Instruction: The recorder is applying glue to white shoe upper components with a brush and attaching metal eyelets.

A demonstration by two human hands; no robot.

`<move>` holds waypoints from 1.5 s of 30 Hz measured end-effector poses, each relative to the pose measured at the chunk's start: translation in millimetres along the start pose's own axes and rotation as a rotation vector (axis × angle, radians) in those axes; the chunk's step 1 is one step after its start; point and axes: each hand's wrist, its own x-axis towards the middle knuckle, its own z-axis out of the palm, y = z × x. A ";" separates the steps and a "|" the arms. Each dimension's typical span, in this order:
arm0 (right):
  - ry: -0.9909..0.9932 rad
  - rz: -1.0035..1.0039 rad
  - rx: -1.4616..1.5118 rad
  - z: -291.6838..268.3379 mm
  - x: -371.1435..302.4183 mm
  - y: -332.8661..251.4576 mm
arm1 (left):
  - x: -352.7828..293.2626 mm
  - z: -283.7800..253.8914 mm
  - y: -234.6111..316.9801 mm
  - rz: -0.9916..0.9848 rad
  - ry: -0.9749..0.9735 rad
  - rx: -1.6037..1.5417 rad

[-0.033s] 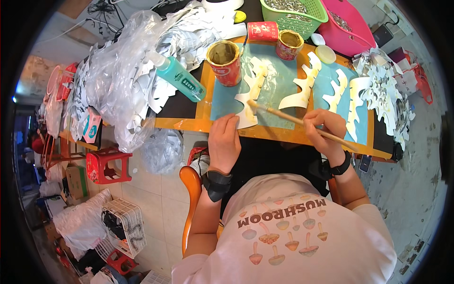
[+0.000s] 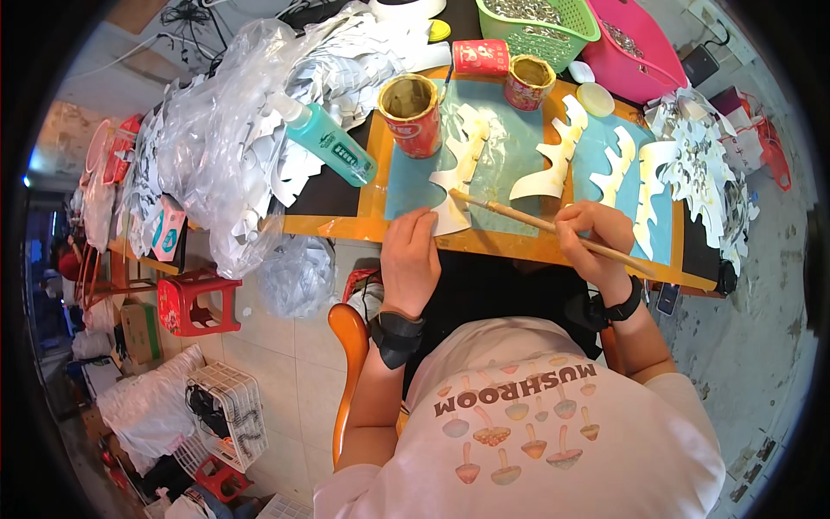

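My right hand (image 2: 595,235) is closed round the wooden handle of a brush (image 2: 527,216), which slants up to the left. The brush tip meets the lower part of a white wavy-edged cut-out piece (image 2: 462,164) with yellowish smears on it. My left hand (image 2: 411,259) has its fingers together, pressing on the lower left end of that piece. More white cut-out pieces (image 2: 553,160) with yellowish patches lie to the right on the blue sheet (image 2: 501,195). Behind the brushed piece stands an uncovered red can (image 2: 413,130), its rim caked with yellowish-brown stuff.
A teal spray bottle (image 2: 333,147) lies left of the can. Heaped white pieces (image 2: 337,65) and clear plastic bags (image 2: 225,121) cover the table's left. A smaller can (image 2: 529,82), a green basket (image 2: 540,30) and a pink basket (image 2: 635,52) stand at the back. More pieces (image 2: 692,164) pile up at right.
The brush tip has shifted slightly left across the white cut-out piece. My left hand stays in the same place.
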 end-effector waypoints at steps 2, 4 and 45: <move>0.034 0.035 0.107 -1.9 1.1 -2.9 | -0.3 -0.3 0.6 -0.001 0.002 0.005; 0.158 0.092 0.244 -2.4 4.9 -4.9 | -0.3 -0.5 0.4 0.004 -0.010 0.018; 0.137 0.421 0.580 -45.7 149.8 49.0 | -4.4 1.0 5.0 0.007 -0.017 0.045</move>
